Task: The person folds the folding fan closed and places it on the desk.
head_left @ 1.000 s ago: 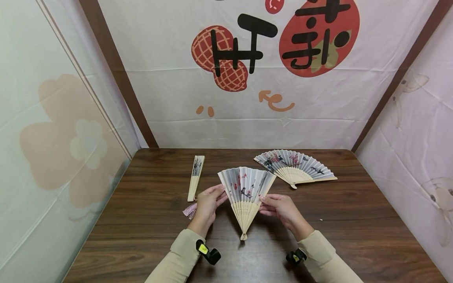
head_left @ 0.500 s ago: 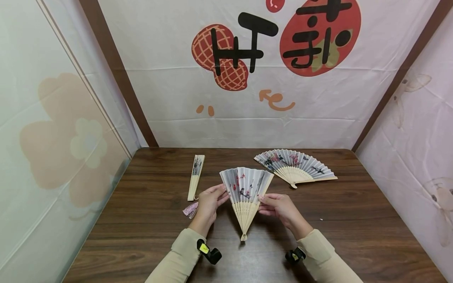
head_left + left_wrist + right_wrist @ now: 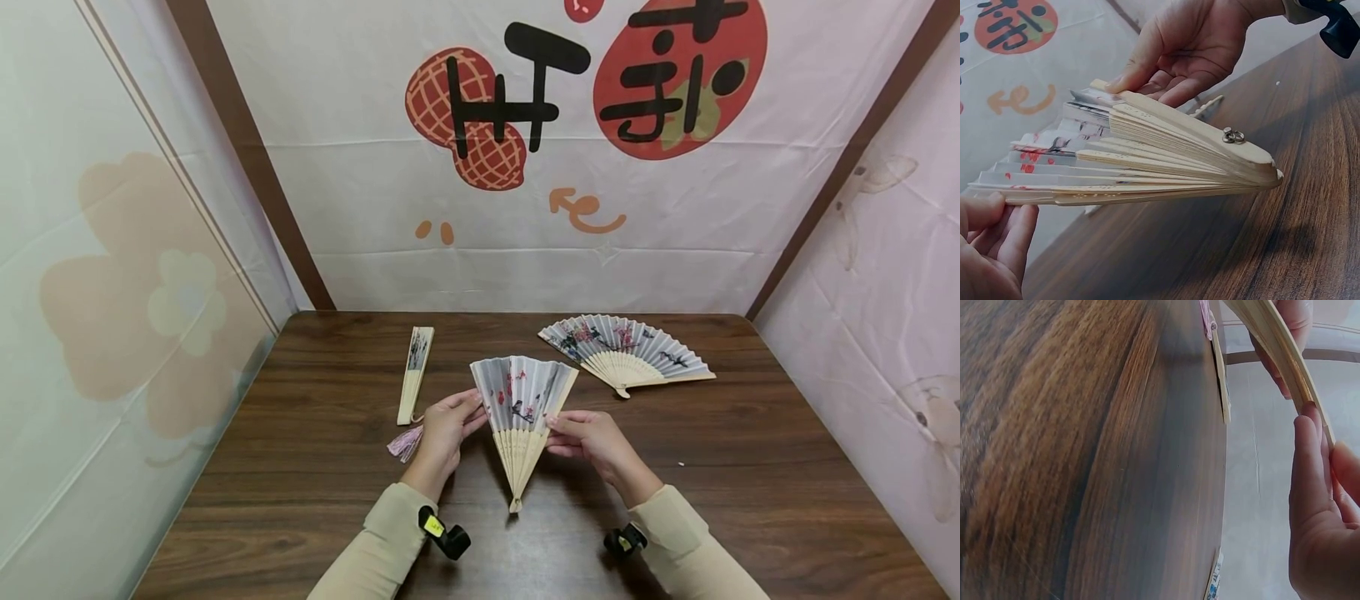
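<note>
Fan: I see a half-open paper fan, grey-white leaf with red blossoms and a dark bird, pale bamboo ribs.
Pose: upright, pivot down, just above the tabletop.
Hold: pinched at both outer ribs.

In the left wrist view the left hand was cut off by the bottom-left corner, and the right hand by the top edge. The half-folded white paper fan with bamboo ribs ran off the top edge of the right wrist view, its painted side hidden.
</note>
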`<state>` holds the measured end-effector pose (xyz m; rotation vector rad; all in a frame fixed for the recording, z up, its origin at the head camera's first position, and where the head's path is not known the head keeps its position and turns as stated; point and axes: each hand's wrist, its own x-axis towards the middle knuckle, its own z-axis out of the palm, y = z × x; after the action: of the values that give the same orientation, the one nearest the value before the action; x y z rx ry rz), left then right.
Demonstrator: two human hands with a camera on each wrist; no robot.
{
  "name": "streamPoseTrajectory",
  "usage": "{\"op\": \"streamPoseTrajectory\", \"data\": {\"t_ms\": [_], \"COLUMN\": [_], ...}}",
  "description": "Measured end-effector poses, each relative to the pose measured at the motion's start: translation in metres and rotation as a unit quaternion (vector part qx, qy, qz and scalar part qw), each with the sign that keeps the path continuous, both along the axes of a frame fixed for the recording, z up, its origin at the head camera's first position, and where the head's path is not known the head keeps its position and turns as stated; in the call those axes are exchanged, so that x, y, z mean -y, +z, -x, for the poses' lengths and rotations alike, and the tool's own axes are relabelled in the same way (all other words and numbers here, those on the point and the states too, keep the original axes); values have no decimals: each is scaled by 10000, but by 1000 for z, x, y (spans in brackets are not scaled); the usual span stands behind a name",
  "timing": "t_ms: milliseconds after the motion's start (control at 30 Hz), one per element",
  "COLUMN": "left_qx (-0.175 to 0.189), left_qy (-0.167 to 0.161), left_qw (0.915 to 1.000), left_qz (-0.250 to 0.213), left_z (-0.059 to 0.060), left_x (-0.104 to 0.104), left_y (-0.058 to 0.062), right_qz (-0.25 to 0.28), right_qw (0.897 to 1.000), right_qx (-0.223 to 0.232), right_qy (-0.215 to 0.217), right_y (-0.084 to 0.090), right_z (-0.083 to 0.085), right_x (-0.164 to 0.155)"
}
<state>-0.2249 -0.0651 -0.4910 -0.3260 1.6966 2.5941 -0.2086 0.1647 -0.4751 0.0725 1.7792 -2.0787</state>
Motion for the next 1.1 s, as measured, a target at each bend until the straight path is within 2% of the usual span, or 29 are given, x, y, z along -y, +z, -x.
{"op": "streamPoseTrajectory", "data": {"t_ms": [267,733,1100], "left_qx": [68,140,156], "left_qy": [-95,26,-39], "left_qw": [9999,9999,9998], "left_qz": [-12,14,109], "left_z": [0,-1,-2], "left_x": [0,0,-1], "left_y": [-2,2,-1], "right_qz": [-32,-168,-171], "right_qw": [10000,9998,9997], "right_qx": [-9,-29,-76], "right_qy": [29,84,154], "right_y": [-2,-2,-1], "right_z": [0,0,-1], "right_x": [3,6,11]}}
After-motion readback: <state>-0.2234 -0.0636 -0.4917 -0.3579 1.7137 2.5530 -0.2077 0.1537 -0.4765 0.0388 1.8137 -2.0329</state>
